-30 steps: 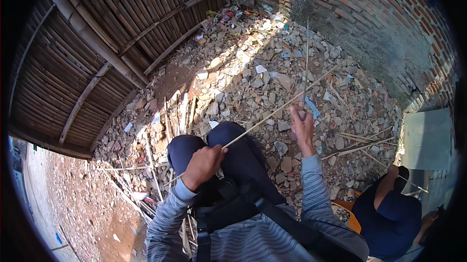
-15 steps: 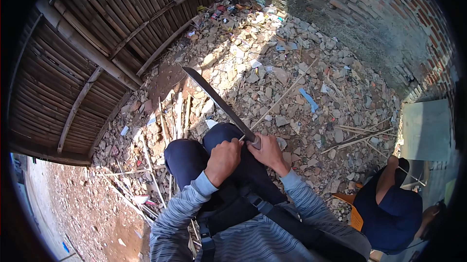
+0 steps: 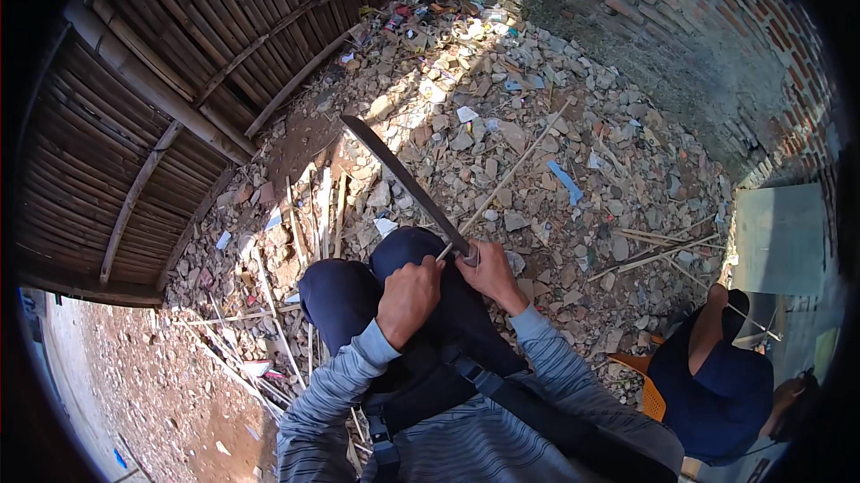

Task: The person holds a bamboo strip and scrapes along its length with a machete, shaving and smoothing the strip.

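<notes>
Right hand (image 3: 491, 273) hides machete (image 3: 403, 180) handle.

Light: hard daylight on the rubble (image 3: 537, 125) beyond my fingers (image 3: 421, 281); patches there bleach near white. Shade: my knees, both my hands and the fence (image 3: 161, 125) to their left lie in soft shadow. Blade (image 3: 403, 180): dark, no glare. Focus: sharp at my fingers, softer outward. Distortion: fisheye bends the brick wall (image 3: 717, 44); black vignette rings the frame.
</notes>
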The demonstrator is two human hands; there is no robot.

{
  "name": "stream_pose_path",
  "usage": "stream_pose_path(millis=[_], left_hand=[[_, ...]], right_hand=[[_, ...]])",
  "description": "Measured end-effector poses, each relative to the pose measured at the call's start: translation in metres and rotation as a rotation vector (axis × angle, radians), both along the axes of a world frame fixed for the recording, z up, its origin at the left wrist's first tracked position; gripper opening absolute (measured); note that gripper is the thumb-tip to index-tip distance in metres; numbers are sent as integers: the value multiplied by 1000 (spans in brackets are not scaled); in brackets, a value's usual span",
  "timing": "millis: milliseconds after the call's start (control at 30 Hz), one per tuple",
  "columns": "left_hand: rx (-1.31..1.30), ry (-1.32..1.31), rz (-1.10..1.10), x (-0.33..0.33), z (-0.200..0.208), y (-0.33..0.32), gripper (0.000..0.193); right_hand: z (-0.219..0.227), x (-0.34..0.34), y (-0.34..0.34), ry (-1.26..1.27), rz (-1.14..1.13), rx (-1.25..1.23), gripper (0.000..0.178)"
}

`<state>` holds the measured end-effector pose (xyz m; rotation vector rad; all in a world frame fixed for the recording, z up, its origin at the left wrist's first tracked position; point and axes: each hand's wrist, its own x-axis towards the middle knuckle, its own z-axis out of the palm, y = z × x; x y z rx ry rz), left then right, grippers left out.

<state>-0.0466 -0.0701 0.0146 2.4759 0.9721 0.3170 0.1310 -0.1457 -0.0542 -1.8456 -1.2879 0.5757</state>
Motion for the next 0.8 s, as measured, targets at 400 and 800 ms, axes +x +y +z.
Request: stream_pose_path(millis=[400, 800], left_hand=[[60, 18, -14, -5, -3, -2, 32], [113, 95, -39, -3, -1, -3, 33]], right_hand=[[-4, 12, 2, -10, -48, -16, 30], [-49, 64, 6, -68, -179, 50, 26]])
